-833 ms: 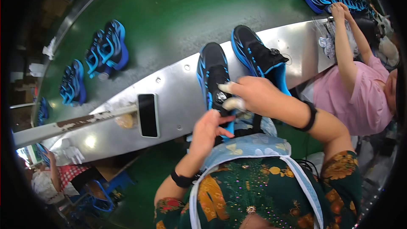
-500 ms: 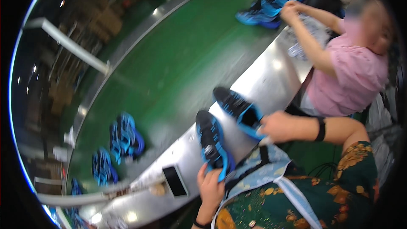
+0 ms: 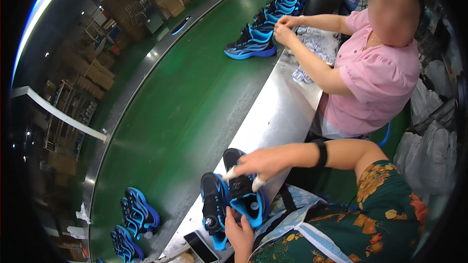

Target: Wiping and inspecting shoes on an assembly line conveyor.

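Observation:
Two black and blue sneakers lie side by side on the metal ledge in front of me, toes pointing away. My left hand point(image 3: 240, 234) is at the heel end, its fingers closed on the collar edge of the right-hand sneaker point(image 3: 246, 207). The left-hand sneaker point(image 3: 212, 197) rests right beside that one, a small round shiny piece near its opening. Over the right-hand sneaker's laces reaches my right hand point(image 3: 263, 163), fingers apart, with white covers on two fingertips. Its palm side is hidden, and it grips nothing that I can see.
A phone point(image 3: 201, 247) lies on the metal ledge point(image 3: 265, 122) near the sneakers. The green conveyor belt point(image 3: 180, 102) carries more sneakers point(image 3: 139, 212) at left and a row point(image 3: 251, 44) at the far end. A co-worker in pink point(image 3: 373, 73) sits to my right, hands at that row.
The right-hand sneaker has come closer and now sits against the left one. My right hand has left its heel and moved over its laces. My left hand has shifted from the left sneaker's heel.

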Demonstrator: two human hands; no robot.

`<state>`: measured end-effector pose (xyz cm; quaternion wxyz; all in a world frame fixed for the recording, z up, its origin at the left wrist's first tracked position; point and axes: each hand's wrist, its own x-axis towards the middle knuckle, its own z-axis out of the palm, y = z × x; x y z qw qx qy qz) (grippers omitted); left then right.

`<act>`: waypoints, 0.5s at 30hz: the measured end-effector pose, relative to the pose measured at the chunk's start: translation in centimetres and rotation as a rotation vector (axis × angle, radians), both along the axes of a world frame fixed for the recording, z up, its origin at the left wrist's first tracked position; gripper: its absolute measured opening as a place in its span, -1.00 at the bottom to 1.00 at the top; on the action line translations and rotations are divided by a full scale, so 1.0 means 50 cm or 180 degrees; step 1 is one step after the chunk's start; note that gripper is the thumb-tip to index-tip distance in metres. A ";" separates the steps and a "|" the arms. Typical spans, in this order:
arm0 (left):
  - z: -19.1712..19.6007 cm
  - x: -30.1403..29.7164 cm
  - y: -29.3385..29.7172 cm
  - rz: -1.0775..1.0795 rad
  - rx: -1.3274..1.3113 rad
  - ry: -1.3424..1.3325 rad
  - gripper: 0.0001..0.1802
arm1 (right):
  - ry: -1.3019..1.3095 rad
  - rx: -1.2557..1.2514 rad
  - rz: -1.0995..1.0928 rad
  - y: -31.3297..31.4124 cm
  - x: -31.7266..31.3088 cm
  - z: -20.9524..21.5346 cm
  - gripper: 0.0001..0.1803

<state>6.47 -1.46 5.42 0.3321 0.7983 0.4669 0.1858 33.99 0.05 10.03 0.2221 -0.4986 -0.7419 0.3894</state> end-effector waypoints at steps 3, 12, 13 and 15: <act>-0.053 0.012 0.030 0.0265 -0.0089 -0.0185 -0.78 | 0.0002 0.0301 0.0819 0.055 -0.058 -0.080 -0.13; -0.073 0.020 0.045 0.1052 -0.1386 -0.0467 -0.83 | -0.0947 0.0338 0.1572 0.088 -0.105 -0.072 -0.38; -0.104 0.009 0.049 0.0950 -0.1105 -0.0694 -0.81 | -0.1087 0.0386 0.1561 0.094 -0.118 -0.067 -0.41; -0.070 0.023 0.031 0.1062 -0.1066 -0.1253 -0.81 | -0.1206 0.0462 0.1550 0.097 -0.126 -0.061 -0.52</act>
